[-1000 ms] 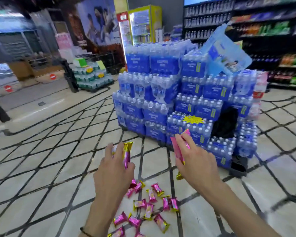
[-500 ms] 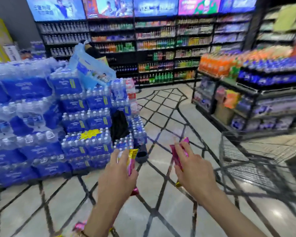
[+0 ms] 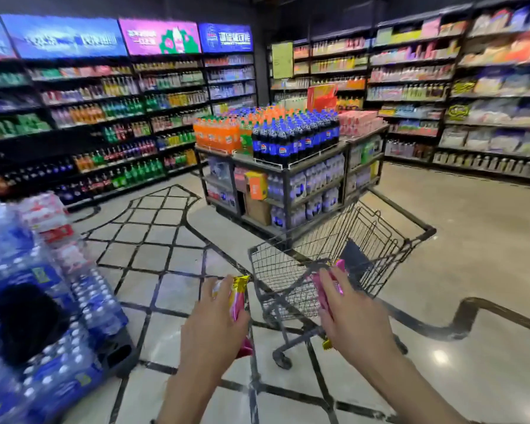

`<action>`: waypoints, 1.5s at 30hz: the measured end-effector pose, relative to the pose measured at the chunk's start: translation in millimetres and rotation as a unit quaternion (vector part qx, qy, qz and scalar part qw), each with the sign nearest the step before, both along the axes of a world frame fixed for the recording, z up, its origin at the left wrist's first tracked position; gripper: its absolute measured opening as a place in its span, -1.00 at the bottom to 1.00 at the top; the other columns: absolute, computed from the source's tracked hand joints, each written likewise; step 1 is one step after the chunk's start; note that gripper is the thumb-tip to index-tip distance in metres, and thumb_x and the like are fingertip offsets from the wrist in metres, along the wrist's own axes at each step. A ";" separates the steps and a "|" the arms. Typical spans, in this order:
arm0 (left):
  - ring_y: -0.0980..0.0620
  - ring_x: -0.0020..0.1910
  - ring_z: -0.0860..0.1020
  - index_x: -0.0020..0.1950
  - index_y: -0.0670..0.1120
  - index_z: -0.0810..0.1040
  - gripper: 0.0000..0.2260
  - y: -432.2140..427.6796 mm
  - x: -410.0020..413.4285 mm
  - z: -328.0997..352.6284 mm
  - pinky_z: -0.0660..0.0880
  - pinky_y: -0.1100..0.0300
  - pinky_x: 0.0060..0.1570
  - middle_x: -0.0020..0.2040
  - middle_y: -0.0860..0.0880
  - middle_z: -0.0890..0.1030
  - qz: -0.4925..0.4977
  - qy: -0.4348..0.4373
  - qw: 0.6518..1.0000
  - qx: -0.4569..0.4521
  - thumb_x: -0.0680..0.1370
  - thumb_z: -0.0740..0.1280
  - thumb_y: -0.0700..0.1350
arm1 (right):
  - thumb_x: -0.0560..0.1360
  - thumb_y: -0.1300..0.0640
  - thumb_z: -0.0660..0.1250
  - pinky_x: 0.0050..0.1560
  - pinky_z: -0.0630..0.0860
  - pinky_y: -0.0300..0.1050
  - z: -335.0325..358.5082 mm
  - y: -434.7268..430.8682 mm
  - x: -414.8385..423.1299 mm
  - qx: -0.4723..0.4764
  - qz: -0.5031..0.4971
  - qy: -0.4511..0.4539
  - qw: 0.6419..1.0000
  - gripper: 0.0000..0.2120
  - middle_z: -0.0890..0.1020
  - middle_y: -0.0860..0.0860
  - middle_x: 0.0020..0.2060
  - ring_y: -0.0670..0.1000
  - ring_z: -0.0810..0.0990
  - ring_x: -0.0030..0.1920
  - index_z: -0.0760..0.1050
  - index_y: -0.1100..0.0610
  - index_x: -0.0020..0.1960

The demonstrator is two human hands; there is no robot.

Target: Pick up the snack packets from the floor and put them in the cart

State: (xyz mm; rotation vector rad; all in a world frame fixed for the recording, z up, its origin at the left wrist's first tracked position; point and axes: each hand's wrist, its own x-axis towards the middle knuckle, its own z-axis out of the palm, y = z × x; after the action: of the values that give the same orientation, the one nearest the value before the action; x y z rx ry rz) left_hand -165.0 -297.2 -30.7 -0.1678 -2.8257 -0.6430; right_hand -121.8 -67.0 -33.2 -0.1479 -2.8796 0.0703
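Note:
My left hand (image 3: 216, 324) grips pink and gold snack packets (image 3: 237, 296), just left of the cart's near rim. My right hand (image 3: 354, 318) holds more pink packets (image 3: 326, 290), raised over the near end of the wire shopping cart (image 3: 377, 237). The cart stands on the tiled floor right in front of me, with a dark flat object inside its basket. No packets on the floor are in view.
A pallet stack of blue water-bottle packs (image 3: 43, 301) stands close on my left. Behind the cart is a display stand of soda bottles (image 3: 288, 166). Drink shelves line the back left wall (image 3: 104, 123) and the right wall (image 3: 471, 96). Open floor lies to the right.
My view has swung right from the packets on the floor and the water stack to the cart. Both hands keep their packets and now reach toward the cart's basket.

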 end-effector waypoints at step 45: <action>-0.04 0.30 0.47 0.53 0.15 0.06 -0.44 350.0 -607.2 -202.1 0.60 0.05 0.07 0.60 -0.03 0.05 -0.026 -0.199 0.978 -0.052 0.60 0.25 0.06 | 0.56 -0.15 0.20 -0.35 0.43 -0.30 -203.5 296.0 -616.7 -0.107 0.015 -0.198 0.974 -0.38 0.18 -0.08 0.57 -0.05 0.68 -0.06 0.11 -0.06 0.57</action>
State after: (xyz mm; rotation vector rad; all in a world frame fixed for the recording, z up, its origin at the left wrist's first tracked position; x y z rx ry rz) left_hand -772.2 52.8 -232.9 -0.1468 -3.2525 -0.5977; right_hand -738.4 229.0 -236.7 -0.1743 -3.2671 0.4010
